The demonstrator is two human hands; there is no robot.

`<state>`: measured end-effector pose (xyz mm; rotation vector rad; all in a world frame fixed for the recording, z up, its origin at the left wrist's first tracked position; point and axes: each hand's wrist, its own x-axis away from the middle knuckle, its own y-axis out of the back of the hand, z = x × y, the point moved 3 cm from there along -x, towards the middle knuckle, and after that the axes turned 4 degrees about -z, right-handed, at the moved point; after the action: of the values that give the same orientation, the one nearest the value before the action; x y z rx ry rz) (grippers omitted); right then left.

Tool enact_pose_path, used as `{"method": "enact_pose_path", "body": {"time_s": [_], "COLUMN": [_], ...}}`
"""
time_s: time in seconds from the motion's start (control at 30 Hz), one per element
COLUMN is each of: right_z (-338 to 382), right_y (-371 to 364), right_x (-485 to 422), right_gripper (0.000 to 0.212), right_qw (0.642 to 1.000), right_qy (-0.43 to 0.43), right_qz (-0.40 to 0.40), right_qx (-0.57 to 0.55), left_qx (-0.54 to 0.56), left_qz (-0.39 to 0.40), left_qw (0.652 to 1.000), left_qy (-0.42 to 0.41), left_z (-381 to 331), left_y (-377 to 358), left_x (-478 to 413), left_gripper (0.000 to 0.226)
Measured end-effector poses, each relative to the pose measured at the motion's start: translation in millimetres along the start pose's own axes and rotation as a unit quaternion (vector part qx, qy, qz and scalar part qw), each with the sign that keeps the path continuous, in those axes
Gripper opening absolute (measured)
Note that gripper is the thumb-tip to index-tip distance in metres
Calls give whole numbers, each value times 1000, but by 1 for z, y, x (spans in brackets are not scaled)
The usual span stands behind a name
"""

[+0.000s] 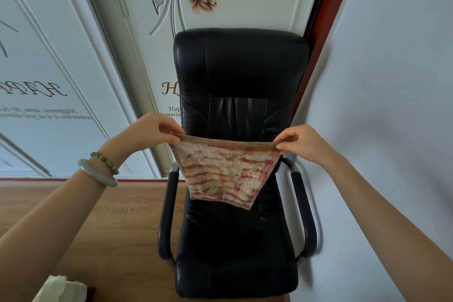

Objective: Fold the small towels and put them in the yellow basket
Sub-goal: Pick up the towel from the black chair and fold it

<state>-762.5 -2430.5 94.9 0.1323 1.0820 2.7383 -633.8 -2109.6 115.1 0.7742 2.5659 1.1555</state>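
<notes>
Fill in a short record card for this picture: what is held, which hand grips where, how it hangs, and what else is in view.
held: striped towel
left hand: pinches its top left corner
right hand: pinches its top right corner
towel state: stretched between the hands, hanging freely
behind: black office chair
lower left: white cloth
yellow basket: not in view

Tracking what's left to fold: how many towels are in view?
1 for sure: the red-and-cream striped terry towel, pinched by left hand and right hand above the black leather chair. A pale crumpled cloth at the bottom-left edge may be another; it's cropped.
</notes>
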Motion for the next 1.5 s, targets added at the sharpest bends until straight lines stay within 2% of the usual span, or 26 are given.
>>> {"method": "enact_pose_path", "body": {"time_s": [0.13, 0.47, 0.77, 1.0, 1.2, 1.37, 1.5], "right_z": [0, -4, -31, -30, -52, -99, -155], "right_y": [0, 2, -11, -5, -21, -65, -114], "right_x": [10, 16, -18, -24, -9, 23, 64], "right_gripper": [11, 10, 10, 13, 14, 13, 14], "right_qw": [999, 999, 994, 992, 997, 995, 980], "right_qy": [-3, -10, -8, 5, -24, -90, -155], "right_qz": [26, 30, -60, -116, -69, 6, 95], "right_qx": [22, 37, 90, 43, 33, 47, 76], "left_qx": [-25, -6, -14, 5, 26, 13, 2], "left_qz": [33, 19, -88, -158, -99, -22, 57], "left_qw": [999, 1000, 996, 987, 994, 997, 992], "left_qy": [0, 7, 19, -15, 22, 72, 112], "left_z": [4, 9, 15, 9, 29, 61, 96], "left_y": [-3, -11, -37, -37, -62, -123, -188], "left_x": [6, 14, -14, -19, 1, 34, 72], "left_gripper": [22, 16, 14, 14, 26, 15, 15]}}
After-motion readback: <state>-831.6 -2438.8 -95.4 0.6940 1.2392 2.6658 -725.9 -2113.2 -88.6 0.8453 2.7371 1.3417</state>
